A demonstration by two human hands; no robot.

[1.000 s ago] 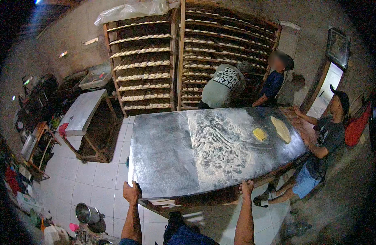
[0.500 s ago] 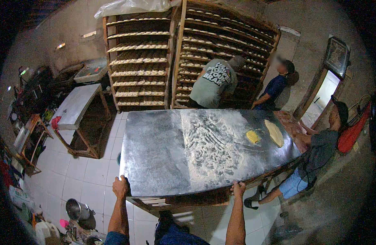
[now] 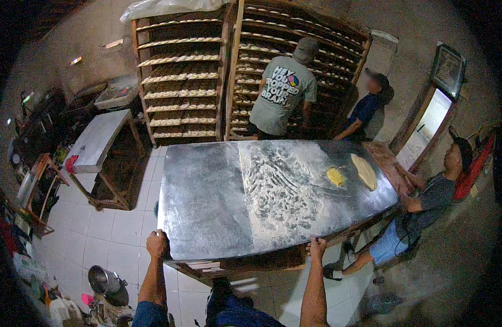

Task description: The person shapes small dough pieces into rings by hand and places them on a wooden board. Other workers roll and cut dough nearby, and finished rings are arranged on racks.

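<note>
A large metal-topped table [image 3: 204, 201] stretches in front of me. My left hand [image 3: 157, 244] is closed round its near left corner. Farther right, my right hand [image 3: 317, 247] grips the near edge, its fingers curled at the rim; a small dark spot shows by the fingers, too small to name. Loose white flour [image 3: 281, 196] is spread and streaked over the middle of the top. Toward the right end lie a yellow lump [image 3: 335, 176] and a flat, pale oval piece of dough [image 3: 364, 171], both away from my hands.
Wooden racks [image 3: 180, 82] with rows of shaped dough stand behind the table. One person [image 3: 281, 95] stands at them, another [image 3: 365, 109] beside, a third [image 3: 433, 201] at the table's right end. A smaller table [image 3: 101, 136] and a metal pot [image 3: 106, 280] are at left.
The person at the racks has straightened up from bending. The person at the right end has brought an arm onto the table's end. My hands keep their hold on the table.
</note>
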